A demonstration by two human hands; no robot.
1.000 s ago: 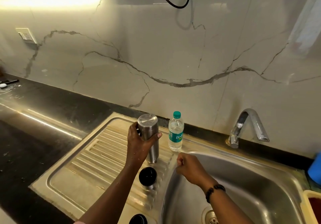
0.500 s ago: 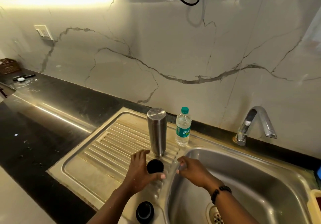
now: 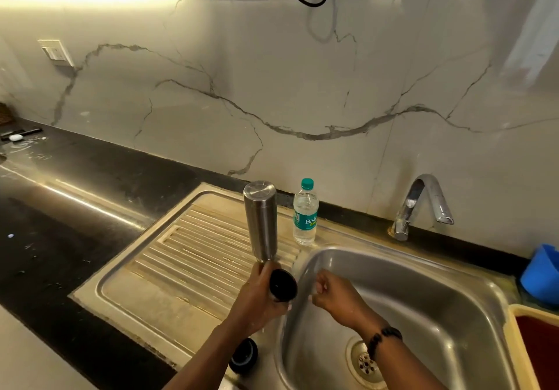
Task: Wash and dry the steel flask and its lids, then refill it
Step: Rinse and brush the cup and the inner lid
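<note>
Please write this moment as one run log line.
left hand: holds black lid | right hand: curled, empty | steel flask: upside down on drainboard

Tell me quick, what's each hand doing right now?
Left hand: grips a black lid.
Right hand: curled shut over the sink, apparently holding nothing.

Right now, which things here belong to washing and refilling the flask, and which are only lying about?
Belonging to the job:
- tall cylindrical steel flask, standing inverted on the drainboard
- round black lid, held in the left hand
- second black lid near the sink edge
- chrome tap
- clear plastic water bottle, likely for refilling

Only lying about:
- blue plastic container
- white wall switch
</note>
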